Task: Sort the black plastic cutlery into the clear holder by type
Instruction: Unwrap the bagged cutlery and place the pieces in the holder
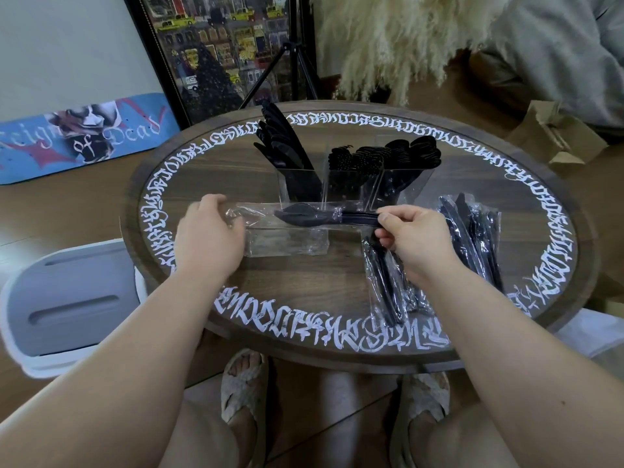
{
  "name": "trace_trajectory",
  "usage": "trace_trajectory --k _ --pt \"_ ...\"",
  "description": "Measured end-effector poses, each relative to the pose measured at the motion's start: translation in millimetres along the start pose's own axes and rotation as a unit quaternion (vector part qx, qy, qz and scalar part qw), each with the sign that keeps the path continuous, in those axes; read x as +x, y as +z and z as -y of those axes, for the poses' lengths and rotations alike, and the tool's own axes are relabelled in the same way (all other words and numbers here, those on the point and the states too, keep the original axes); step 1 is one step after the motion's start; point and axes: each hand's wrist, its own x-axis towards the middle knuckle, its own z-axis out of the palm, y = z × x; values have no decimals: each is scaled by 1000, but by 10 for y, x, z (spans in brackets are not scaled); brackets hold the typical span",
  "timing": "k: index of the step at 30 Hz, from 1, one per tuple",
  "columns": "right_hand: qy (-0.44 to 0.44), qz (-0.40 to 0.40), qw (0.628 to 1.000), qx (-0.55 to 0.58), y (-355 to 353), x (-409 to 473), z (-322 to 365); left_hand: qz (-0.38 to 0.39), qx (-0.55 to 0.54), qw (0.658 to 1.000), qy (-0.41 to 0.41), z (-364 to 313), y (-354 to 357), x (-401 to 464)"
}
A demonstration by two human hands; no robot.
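A clear holder (351, 189) with three compartments stands at the middle back of the round table: knives (283, 143) on the left, forks (354, 160) in the middle, spoons (415, 153) on the right. In front of it I hold a clear wrapper (256, 212) with black cutlery (310, 216) inside, stretched sideways above the table. My left hand (209, 228) grips the wrapper's left end. My right hand (412, 231) pinches the black handles at the wrapper's right end.
Several wrapped cutlery packs lie right of centre (391, 282) and further right (472, 238). An empty clear wrapper (287, 243) lies under my hands. The wooden table (304, 282) has white lettering round its rim. A white bin (67, 298) stands on the floor at left.
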Motion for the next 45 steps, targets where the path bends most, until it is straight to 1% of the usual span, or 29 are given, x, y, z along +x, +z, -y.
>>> trace_trajectory --k 1,2,3,4,5,6,7,9,10,11,17,23,25,27,29,30,31,33,34,36,38,40,41,43,45 --pt "0 -1 1000 -2 4 1 -4 -3 15 1000 13 -16 0 -17" --pt "-1 -3 1000 -5 11 2 -6 -9 23 999 45 -46 9 -45" --pt "-1 -5 1000 -8 19 5 -10 -12 26 995 93 -90 23 -80" --pt "-2 -7 1000 -11 27 8 -11 1 35 988 151 -130 51 -117" --pt "-3 -9 1000 -14 34 11 -14 35 55 977 203 -172 92 -158" --pt "-3 -11 1000 -18 41 16 -17 84 81 964 238 -196 152 -193" --pt "-4 -14 1000 -22 46 17 -21 140 109 952 247 -212 209 -229" --pt "-6 -19 999 -32 49 17 -26 239 162 933 216 -196 304 -252" --pt "-7 -21 999 -37 43 15 -24 265 178 927 198 -182 335 -245" --pt "-8 -24 999 -41 31 16 -27 272 186 925 188 -175 351 -236" --pt "-11 -54 997 -61 -171 34 -1 279 200 923 172 -203 405 -221" --pt "-19 -97 993 -58 -534 -13 73 268 199 930 153 -246 428 -211" --pt "-16 -105 994 -35 -631 -51 86 257 201 934 143 -271 454 -221" --pt "-10 -107 994 -3 -704 -88 91 222 197 945 141 -324 461 -238" --pt "1 -101 994 38 -736 -128 102 160 169 960 156 -415 451 -269" --pt "10 -93 994 63 -737 -146 106 132 137 967 168 -476 444 -291" --pt "22 -82 993 86 -725 -166 109 118 89 973 177 -535 446 -317" --pt "49 -49 992 107 -676 -205 112 136 -49 977 160 -656 443 -387" --pt "62 -29 992 104 -647 -222 113 158 -125 971 131 -717 433 -425" --pt "81 13 993 81 -591 -246 105 183 -269 944 56 -803 429 -466" --pt "95 54 993 47 -540 -262 101 183 -365 913 -8 -843 427 -459" --pt "103 88 991 -2 -498 -265 91 175 -416 891 -50 -840 416 -428" --pt "106 103 989 -27 -480 -262 88 169 -422 889 -58 -827 415 -413" --pt "108 134 982 -76 -456 -239 76 156 -391 906 -40 -800 418 -382" --pt "78 155 972 -158 -437 -212 48 152 -345 926 -4 -782 412 -366"
